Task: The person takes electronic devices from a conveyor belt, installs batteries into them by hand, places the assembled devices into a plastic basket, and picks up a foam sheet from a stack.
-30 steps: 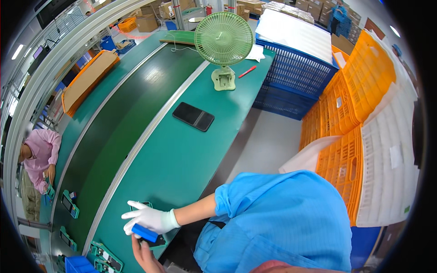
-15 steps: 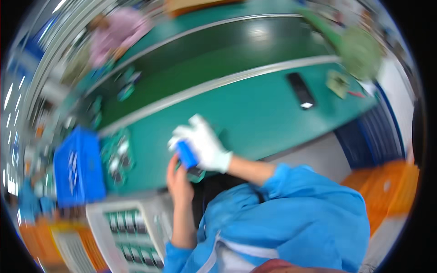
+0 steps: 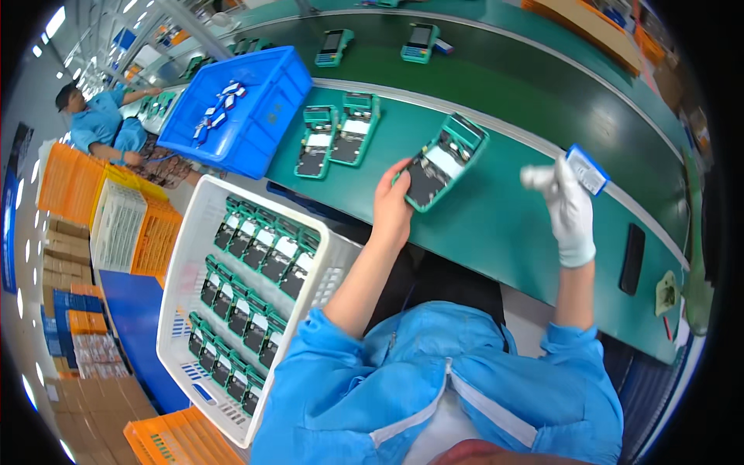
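My bare left hand (image 3: 393,208) is closed round the lower edge of a green handheld terminal (image 3: 444,164), tilted above the bench with its opened side up, showing a black compartment and a white label. Off to the right, my white-gloved right hand (image 3: 572,221) pinches a blue-and-white battery pack (image 3: 587,170), well apart from the terminal. Two similar terminals (image 3: 315,146) lie side by side on the green bench (image 3: 496,221), left of the held one. Further left, a blue bin (image 3: 275,108) contains several small blue-and-white packs (image 3: 214,120).
At my left a white basket (image 3: 329,256) holds rows of terminals (image 3: 267,244). Beyond the bench, a dark green belt (image 3: 496,85) carries two devices (image 3: 333,48). A black phone-like object (image 3: 633,260) rests at the right. A co-worker (image 3: 108,124) sits far left.
My hands, close together round a blue object before, are now apart: the terminal is in the left, the battery pack in the right. My view has swung left, showing more of the basket.
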`<act>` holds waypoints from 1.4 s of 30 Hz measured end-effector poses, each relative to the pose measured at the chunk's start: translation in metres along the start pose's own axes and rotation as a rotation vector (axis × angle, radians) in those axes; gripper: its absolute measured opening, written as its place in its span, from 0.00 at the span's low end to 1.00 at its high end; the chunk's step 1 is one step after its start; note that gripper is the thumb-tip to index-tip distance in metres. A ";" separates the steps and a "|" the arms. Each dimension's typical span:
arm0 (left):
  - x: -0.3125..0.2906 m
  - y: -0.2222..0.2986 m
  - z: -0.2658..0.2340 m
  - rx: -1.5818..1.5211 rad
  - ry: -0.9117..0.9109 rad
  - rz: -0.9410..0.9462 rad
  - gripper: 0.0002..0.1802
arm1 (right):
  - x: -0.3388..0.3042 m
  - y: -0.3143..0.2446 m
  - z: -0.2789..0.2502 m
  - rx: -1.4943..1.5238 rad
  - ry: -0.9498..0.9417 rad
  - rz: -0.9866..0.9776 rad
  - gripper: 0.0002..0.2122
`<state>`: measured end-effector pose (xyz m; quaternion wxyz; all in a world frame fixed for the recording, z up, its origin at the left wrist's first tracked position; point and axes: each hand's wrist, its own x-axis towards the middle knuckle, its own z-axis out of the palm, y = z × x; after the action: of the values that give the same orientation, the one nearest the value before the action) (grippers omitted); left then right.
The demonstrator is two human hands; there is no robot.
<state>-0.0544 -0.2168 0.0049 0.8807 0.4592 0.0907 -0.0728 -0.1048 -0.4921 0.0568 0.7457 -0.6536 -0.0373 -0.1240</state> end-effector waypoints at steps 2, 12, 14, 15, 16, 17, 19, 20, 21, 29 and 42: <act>0.037 -0.002 -0.026 0.000 0.027 0.089 0.19 | 0.005 -0.001 -0.002 -0.284 -0.202 0.281 0.25; 0.047 -0.015 -0.059 1.579 0.074 1.031 0.29 | 0.144 -0.014 0.182 -0.982 -1.077 -0.172 0.24; 0.056 -0.015 -0.073 1.655 0.042 0.997 0.33 | 0.183 -0.033 0.287 -0.901 -0.998 -0.166 0.29; 0.055 -0.012 -0.077 1.676 0.023 1.008 0.32 | 0.193 -0.041 0.322 -0.615 -0.939 -0.209 0.36; 0.058 -0.013 -0.078 1.695 0.007 1.018 0.31 | 0.208 -0.051 0.348 -0.648 -0.886 -0.167 0.38; 0.059 -0.017 -0.065 1.613 -0.032 1.053 0.30 | 0.230 -0.051 0.362 -0.768 -0.677 -0.310 0.37; 0.067 -0.019 -0.059 1.550 -0.075 0.948 0.28 | 0.223 -0.053 0.352 -0.713 -0.717 -0.286 0.30; 0.064 -0.015 -0.047 1.560 -0.126 0.850 0.28 | 0.220 -0.047 0.336 -0.737 -0.800 -0.262 0.26; 0.064 -0.019 -0.046 1.628 -0.047 0.980 0.29 | 0.207 -0.036 0.314 -0.791 -0.782 -0.373 0.23; 0.080 -0.019 -0.077 1.801 0.226 1.097 0.29 | -0.012 -0.016 0.007 -0.733 -0.143 -0.012 0.20; -0.045 -0.120 0.100 1.298 -0.660 1.349 0.20 | -0.384 -0.045 -0.284 -0.702 1.254 0.236 0.16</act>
<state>-0.1148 -0.3655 -0.0243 0.2965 0.7647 -0.4968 0.2838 -0.5173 -0.7246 -0.0235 0.3816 -0.6598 0.5098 -0.3989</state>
